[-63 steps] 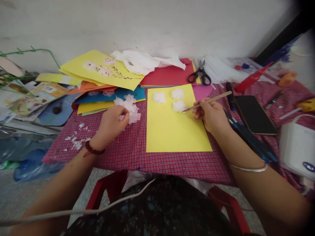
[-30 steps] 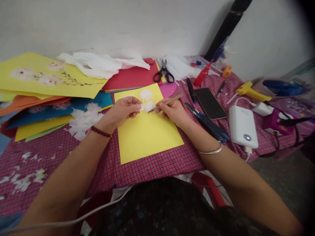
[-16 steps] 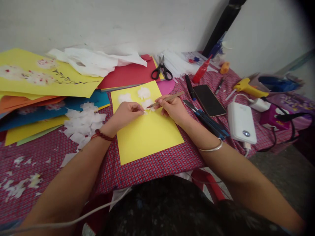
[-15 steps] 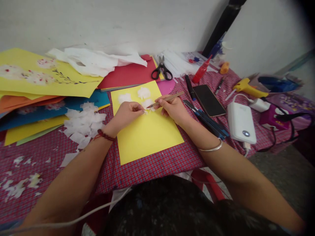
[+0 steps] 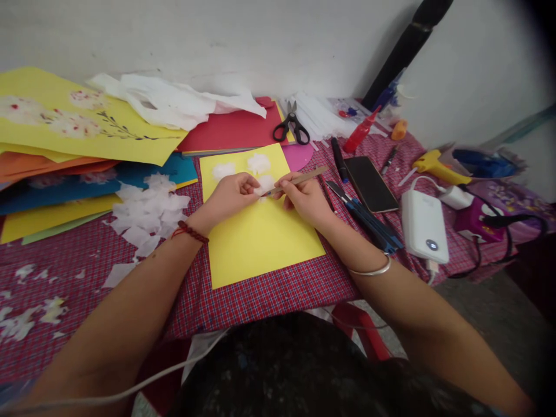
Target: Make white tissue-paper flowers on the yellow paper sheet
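A yellow sheet of paper (image 5: 260,249) lies before me, with white tissue paper flowers (image 5: 259,163) near its far edge. My left hand (image 5: 230,200) rests over the sheet's left part, thumb and fingers pinched on a small piece of white tissue paper (image 5: 264,186). In my right hand (image 5: 304,197), a thin wooden stick (image 5: 316,173) is held like a pencil. Its tip reaches the tissue beside my left fingertips; the exact contact is too small to make out. Left of the sheet lies a heap of torn tissue pieces (image 5: 150,211).
Coloured sheets and a decorated yellow sheet (image 5: 143,152) are stacked at the left. Black scissors (image 5: 291,124) lie behind the sheet. To the right are a phone (image 5: 372,184), blue cutters (image 5: 369,217), a red glue bottle (image 5: 361,132), a white power bank (image 5: 424,226) and a yellow glue gun (image 5: 438,166).
My left fingers have moved slightly right and closed in on the tissue by the stick's tip. The stick has turned a little in my right hand. The whole view has shifted slightly.
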`<state>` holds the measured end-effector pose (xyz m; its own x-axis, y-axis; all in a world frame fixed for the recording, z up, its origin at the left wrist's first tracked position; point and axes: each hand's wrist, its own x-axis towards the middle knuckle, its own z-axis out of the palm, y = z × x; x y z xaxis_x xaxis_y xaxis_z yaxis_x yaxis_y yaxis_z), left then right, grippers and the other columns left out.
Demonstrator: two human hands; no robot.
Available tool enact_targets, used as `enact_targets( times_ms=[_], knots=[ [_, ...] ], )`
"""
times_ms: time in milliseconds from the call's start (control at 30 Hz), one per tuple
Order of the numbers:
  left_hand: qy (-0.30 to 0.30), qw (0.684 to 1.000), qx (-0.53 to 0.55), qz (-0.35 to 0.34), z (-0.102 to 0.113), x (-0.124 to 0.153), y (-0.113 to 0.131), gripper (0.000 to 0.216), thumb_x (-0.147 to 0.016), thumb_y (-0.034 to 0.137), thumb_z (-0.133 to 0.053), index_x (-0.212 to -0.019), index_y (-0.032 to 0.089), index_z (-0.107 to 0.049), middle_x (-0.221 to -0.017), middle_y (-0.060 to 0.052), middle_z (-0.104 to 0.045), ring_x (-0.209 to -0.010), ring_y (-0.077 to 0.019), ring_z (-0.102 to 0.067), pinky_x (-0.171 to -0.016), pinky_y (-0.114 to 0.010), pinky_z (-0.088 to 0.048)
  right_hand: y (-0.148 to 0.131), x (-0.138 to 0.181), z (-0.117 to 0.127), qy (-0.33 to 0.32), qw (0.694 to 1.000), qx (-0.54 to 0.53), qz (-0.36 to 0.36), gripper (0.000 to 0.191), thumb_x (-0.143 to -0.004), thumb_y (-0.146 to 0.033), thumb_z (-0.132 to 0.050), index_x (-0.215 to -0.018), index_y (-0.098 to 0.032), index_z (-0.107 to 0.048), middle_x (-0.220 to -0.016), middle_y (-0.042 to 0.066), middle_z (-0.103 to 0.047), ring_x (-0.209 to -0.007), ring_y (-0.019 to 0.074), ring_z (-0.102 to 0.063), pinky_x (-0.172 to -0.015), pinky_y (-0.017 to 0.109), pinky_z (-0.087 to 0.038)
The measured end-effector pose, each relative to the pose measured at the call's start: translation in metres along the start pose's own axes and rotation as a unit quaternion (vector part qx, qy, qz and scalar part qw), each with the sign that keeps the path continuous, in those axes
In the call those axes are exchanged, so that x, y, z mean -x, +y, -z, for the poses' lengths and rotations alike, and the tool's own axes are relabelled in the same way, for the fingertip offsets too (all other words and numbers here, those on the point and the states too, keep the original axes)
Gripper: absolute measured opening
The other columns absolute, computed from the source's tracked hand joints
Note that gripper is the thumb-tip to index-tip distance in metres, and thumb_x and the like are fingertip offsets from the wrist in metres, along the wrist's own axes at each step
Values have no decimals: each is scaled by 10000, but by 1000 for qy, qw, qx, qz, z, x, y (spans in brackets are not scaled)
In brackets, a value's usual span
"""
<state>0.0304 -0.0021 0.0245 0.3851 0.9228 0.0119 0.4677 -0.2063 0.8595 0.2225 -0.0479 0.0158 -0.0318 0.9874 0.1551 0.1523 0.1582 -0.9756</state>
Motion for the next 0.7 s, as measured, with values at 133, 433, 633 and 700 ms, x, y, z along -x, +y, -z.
enact_targets(
  times_ms=[133, 433, 633, 700],
  knots=[
    [11, 995, 96, 7, 6, -1, -3, 196, -683, 132, -654, -876, 160, -635, -780, -1, -624, -680, -117, -572, -648, -258, -440, 5, 2, 0, -13, 999, 40, 17, 240, -927, -428, -532, -884, -201, -597, -756, 4, -652, -485, 69, -528, -467, 227, -415],
    [48, 984, 165, 36, 3, 0, -1, 112, -734, 86, -623, -817, 159, -603, -660, 12, -606, -593, -101, -566, -625, -257, -454, 13, 9, -2, -18, 978, 167, 122, 195, -964, -310, -488, -967, -206, -653, -915, 34, -683, -587, 99, -579, -634, 292, -494],
    [141, 978, 153, -20, 52, 28, 27, 85, -781, 167, -649, -863, 165, -629, -759, -5, -629, -633, -106, -577, -659, -278, -494, 9, 11, -1, -47, 939, 272, 206, 211, -954, -252, -484, -984, -192, -684, -1008, 85, -707, -876, 189, -665, -776, 347, -509],
    [139, 988, 63, -30, 81, 51, 34, 108, -804, 196, -652, -904, 156, -651, -779, -12, -640, -677, -117, -585, -665, -279, -478, 5, 12, 0, -51, 939, 268, 208, 204, -947, -264, -495, -963, -196, -686, -995, 79, -716, -866, 186, -668, -763, 344, -513]
  ],
)
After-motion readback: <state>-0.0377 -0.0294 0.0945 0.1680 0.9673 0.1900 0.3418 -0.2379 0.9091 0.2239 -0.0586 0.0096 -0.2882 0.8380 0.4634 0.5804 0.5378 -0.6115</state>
